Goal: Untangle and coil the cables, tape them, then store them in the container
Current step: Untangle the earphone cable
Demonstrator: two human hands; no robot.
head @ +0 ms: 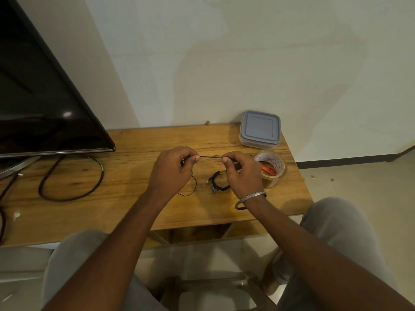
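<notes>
Both hands are up over the wooden table (134, 209), left of the tape roll (278, 163). Left hand (173, 169) pinches a thin black cable (211, 156) between thumb and curled fingers. Right hand (241, 173), nearest the roll, pinches the same cable, which runs taut and straight between them. The cable's slack hangs in a loop below the left hand. A small coiled cable (219, 184) with a jack plug lies on the table just left of the roll, partly under the right hand. A red scissors handle (268, 170) shows in the roll's hole. The lidded container (260, 129) sits just behind the roll. The TV (40, 97) and a thick cord loop (67, 180) are far left of the roll. There is a bangle (250, 199) on the right wrist.
</notes>
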